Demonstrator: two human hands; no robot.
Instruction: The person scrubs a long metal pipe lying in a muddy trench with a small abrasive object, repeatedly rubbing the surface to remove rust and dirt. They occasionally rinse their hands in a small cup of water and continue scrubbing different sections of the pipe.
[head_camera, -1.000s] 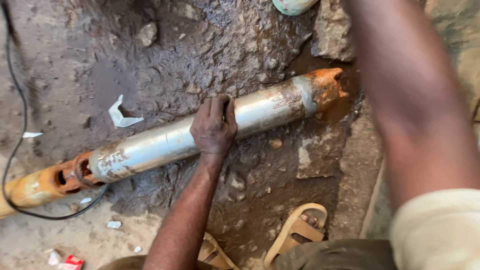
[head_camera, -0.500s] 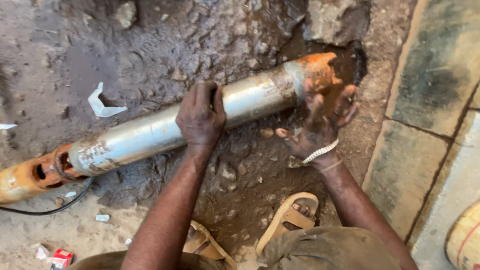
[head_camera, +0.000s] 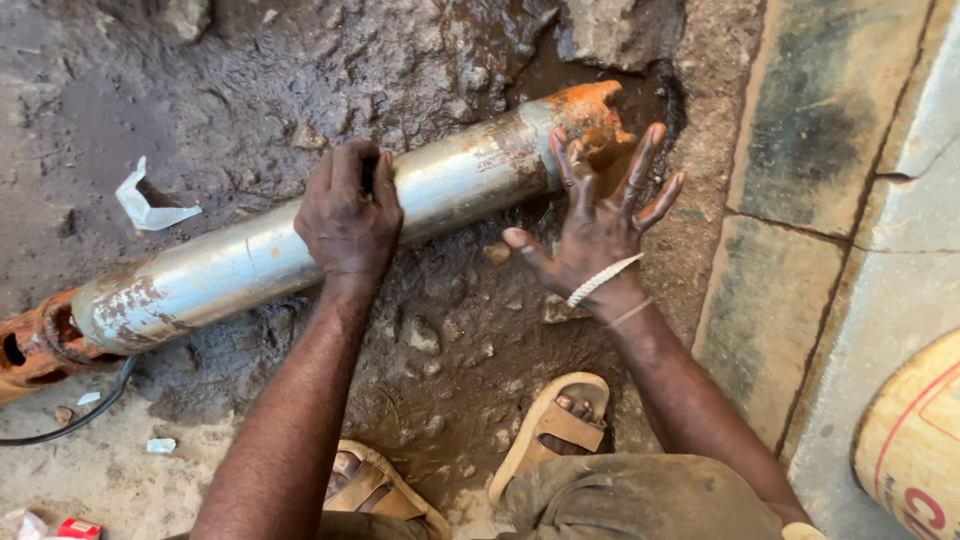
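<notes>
A long silver metal cylinder (head_camera: 250, 262) with rusty orange ends lies slanted across wet, muddy ground. My left hand (head_camera: 347, 215) is wrapped over the middle of the cylinder, gripping it. My right hand (head_camera: 598, 215) is spread with its fingers apart, resting against the near side of the rusty right end (head_camera: 592, 110), which sits at a dark hole in the ground. A white band circles my right wrist.
A black cable (head_camera: 70, 425) runs from the rusty left end (head_camera: 30, 345). A scrap of white paper (head_camera: 150, 205) lies on the mud. My sandalled feet (head_camera: 555, 425) are at the bottom. Stone slabs (head_camera: 830, 150) and a yellow sack (head_camera: 915, 430) are on the right.
My right hand came into view and reached the cylinder's rusty right end, fingers now spread against it. The view shifted left and down; my left hand kept its grip.
</notes>
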